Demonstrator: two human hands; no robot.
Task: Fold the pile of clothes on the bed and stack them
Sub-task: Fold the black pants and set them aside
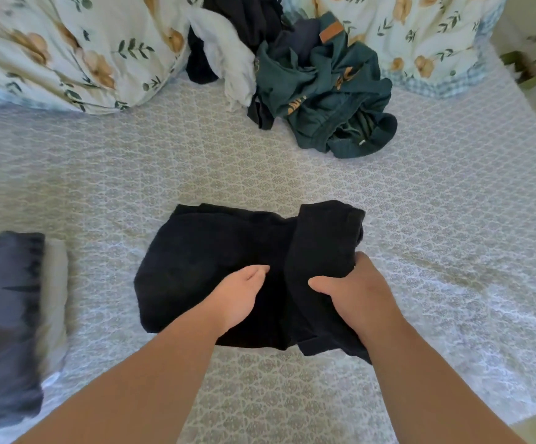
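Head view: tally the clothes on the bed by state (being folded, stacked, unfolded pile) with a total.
Being folded: 1, black garment under both hands.
Stacked at left: 2, grey piece on a beige piece.
Unfolded pile: at least 3 visible, teal garment, white garment, dark garment.
Total: at least 6.

Garment centre on bed, pile behind, prob. folded stack left
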